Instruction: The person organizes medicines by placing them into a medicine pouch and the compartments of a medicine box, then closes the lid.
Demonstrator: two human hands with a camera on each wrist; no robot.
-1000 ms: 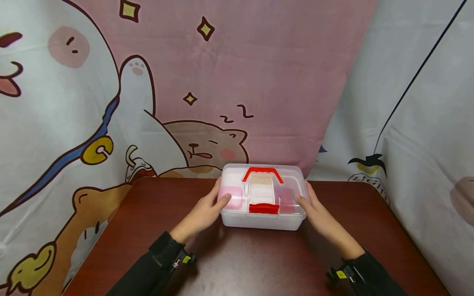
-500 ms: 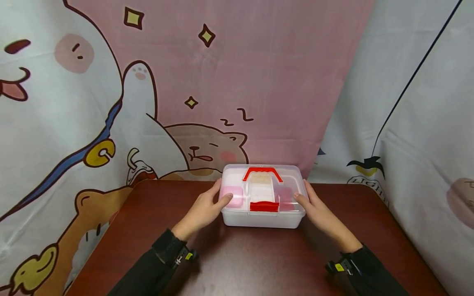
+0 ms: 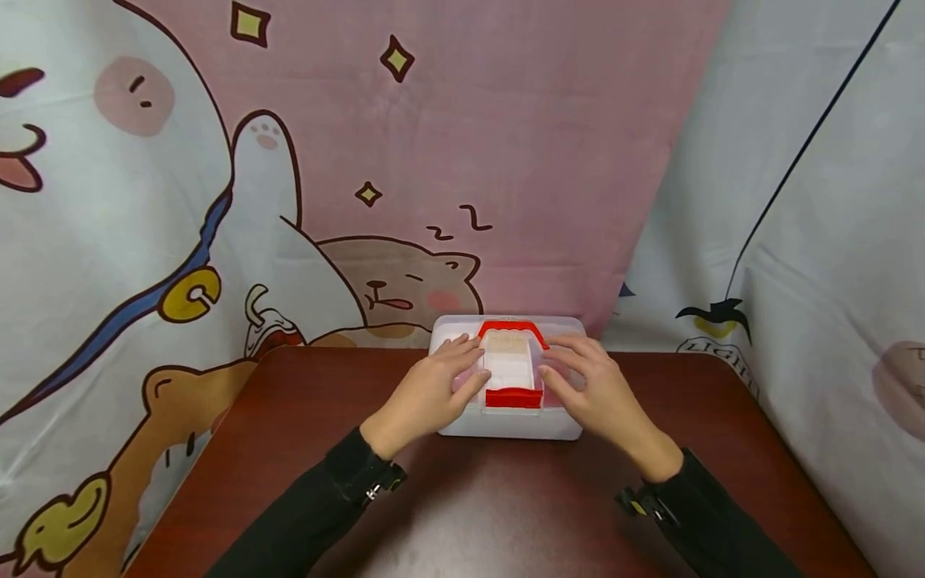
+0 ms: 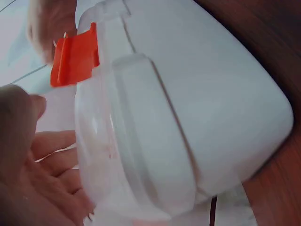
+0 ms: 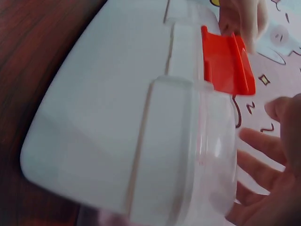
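Observation:
A white plastic storage box [image 3: 509,424] with a clear lid stands at the back of the table. A red latch [image 3: 514,398] sits at the lid's front edge, and a red carrying handle [image 3: 511,324] lies on top. My left hand [image 3: 432,391] is over the lid's left part, fingers spread towards the handle. Over the right part is my right hand [image 3: 601,395], its fingers likewise extended. Both wrist views show the box's front wall [image 4: 202,89] and the latch [image 5: 225,63] up close. Neither hand grips anything; whether fingertips touch the lid, I cannot tell.
The brown table [image 3: 499,514] extends in front of the box and to both sides. Behind it hangs a pink cartoon-printed cloth [image 3: 549,160], with a white cloth [image 3: 817,241] on the right. Pale and pink contents show through the lid.
Both hands have let go of the box's left and right sides and moved inward and up over the lid, near the handle. The box itself stays about where it was.

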